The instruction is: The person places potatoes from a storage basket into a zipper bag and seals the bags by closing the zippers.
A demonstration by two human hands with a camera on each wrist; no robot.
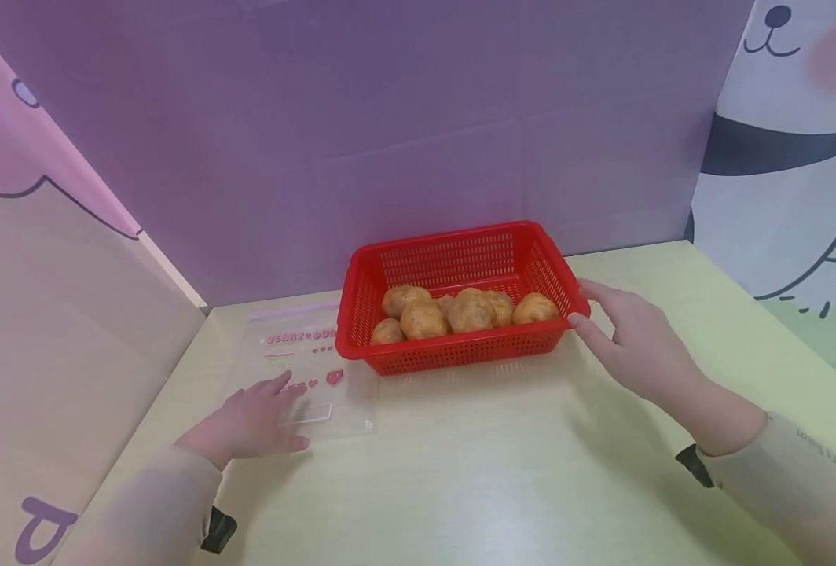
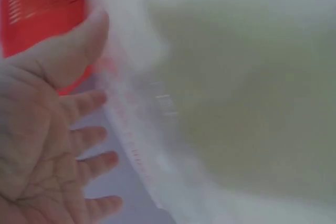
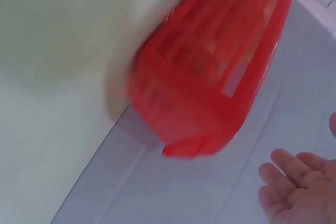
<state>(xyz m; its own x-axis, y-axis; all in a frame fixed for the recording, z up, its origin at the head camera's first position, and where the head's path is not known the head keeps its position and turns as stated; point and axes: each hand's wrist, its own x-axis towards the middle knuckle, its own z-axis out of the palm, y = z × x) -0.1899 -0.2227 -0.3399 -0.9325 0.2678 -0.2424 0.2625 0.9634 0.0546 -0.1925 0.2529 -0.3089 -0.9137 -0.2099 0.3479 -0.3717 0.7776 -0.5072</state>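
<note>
Red basket between 2 hands

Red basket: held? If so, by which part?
Nothing appears held: right hand at the right end of the red basket, no visible grip; left hand over the plastic bag.

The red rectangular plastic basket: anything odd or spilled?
Nothing looks spilled: the round brown potatoes sit inside the basket. Slightly untidy, though: it hides part of the clear, pink-printed plastic bag.
</note>
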